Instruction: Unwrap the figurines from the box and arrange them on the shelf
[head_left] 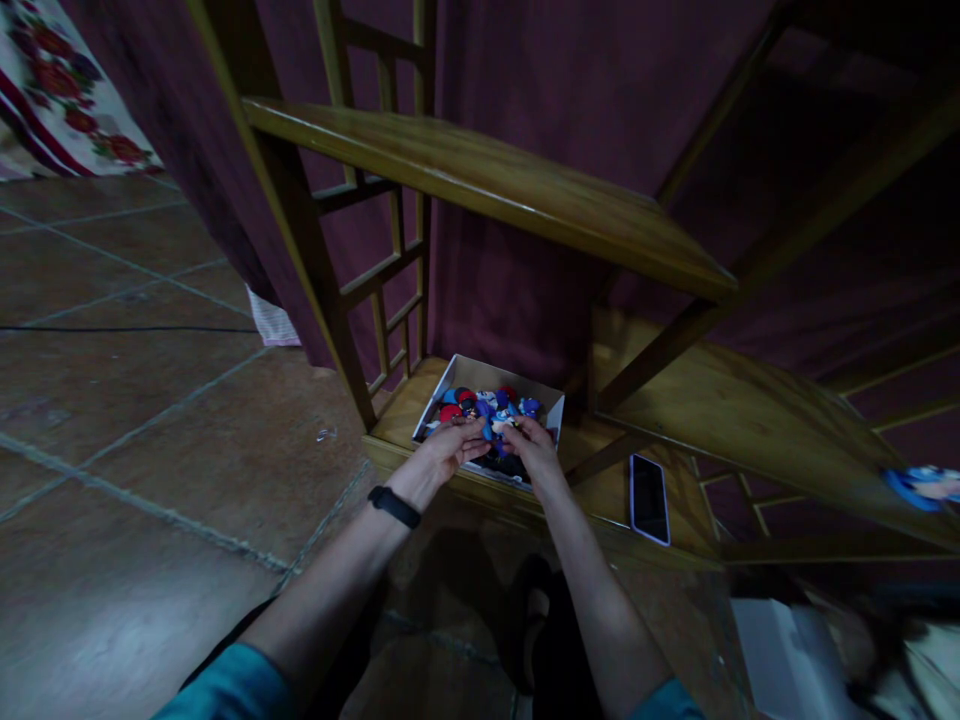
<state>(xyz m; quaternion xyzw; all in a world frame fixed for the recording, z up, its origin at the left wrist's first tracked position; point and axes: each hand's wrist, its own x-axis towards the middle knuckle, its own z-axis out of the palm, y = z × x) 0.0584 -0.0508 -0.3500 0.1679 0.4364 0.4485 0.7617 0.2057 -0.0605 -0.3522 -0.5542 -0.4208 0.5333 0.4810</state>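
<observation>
A white cardboard box [551, 400] sits on the low wooden shelf, holding several small toy figures in blue, red, black and white. Over its front part, my left hand [452, 446] and my right hand [535, 450] come together at a small blue-and-white toy figure [501, 424]. The fingers of both hands are bent in around it from either side. My left wrist wears a black band [394, 506]. The fingertips partly cover the figure, and its exact shape is too small to make out.
A wooden shelf board [487, 185] juts out above the box, with lattice bars [386, 270] to the left. A phone [649, 499] lies on the lower shelf to the right. Another blue figure [926, 487] rests farther right. A white box [787, 655] stands on the floor.
</observation>
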